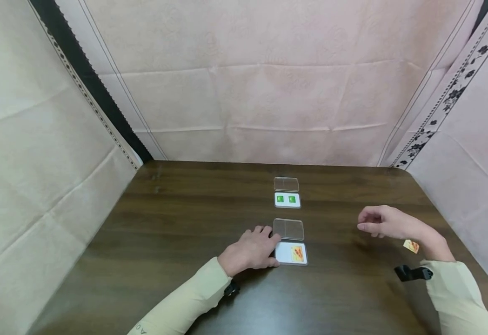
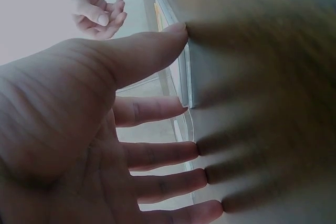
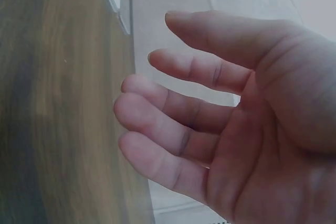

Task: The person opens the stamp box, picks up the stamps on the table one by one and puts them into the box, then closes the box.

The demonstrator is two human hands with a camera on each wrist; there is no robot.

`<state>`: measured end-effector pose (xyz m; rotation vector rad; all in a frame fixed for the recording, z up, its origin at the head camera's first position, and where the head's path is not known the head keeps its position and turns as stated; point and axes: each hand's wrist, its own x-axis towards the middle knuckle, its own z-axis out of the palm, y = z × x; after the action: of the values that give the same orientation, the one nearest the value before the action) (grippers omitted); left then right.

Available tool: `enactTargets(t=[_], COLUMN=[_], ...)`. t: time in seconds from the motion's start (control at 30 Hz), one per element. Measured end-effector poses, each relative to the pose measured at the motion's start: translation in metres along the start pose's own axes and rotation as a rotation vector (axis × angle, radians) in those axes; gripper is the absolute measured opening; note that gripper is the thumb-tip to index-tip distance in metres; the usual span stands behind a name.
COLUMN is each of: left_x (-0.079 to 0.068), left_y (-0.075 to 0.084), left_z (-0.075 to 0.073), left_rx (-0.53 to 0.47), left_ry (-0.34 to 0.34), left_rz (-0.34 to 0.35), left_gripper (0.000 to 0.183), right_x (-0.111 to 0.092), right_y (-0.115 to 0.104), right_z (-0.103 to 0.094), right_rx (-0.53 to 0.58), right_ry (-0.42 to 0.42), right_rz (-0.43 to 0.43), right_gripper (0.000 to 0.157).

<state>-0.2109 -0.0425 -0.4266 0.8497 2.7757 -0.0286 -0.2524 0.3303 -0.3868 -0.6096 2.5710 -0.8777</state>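
My left hand (image 1: pixel 252 250) lies at the left side of the nearer flat plastic case, fingers spread and fingertips down on the table. In the left wrist view, its thumb (image 2: pixel 152 51) is against the edge of the case. This case has a white base (image 1: pixel 284 252) with an orange food picture on its right half, and its clear lid (image 1: pixel 288 229) is folded back. Above the table to the right, my right hand (image 1: pixel 388 222) hovers with loosely bent fingers, holding nothing. A small loose picture card (image 1: pixel 411 246) lies by the right wrist, partly hidden.
Farther back stands a second open case, its white base (image 1: pixel 287 200) showing two green squares and its clear lid (image 1: pixel 286 184) folded back. Pale cloth (image 1: pixel 260 93) hangs behind and on both sides of the dark wooden table (image 1: pixel 164 223).
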Motion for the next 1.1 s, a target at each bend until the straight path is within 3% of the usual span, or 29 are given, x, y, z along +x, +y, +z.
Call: enactTargets(t=[0.37,0.63,1.1], left_x=[0.004,0.003,0.002], left_y=[0.000,0.000,-0.001], left_z=[0.002,0.001,0.003], left_rx=[0.011,-0.008,-0.008], left_ry=[-0.006,-0.003,-0.002], left_rz=[0.006,0.000,0.006], left_gripper=[0.064,0.062,0.061], right_x=[-0.018,-0.021,-0.027], right_y=[0.019,0.035,0.060], right_z=[-0.017,-0.023,-0.028], right_rx=[-0.006,-0.011,-0.016], right_ry=[0.060,0.083,0.072], right_rz=[0.049,0.033,0.165], right_gripper=[0.021,0.019,0.028])
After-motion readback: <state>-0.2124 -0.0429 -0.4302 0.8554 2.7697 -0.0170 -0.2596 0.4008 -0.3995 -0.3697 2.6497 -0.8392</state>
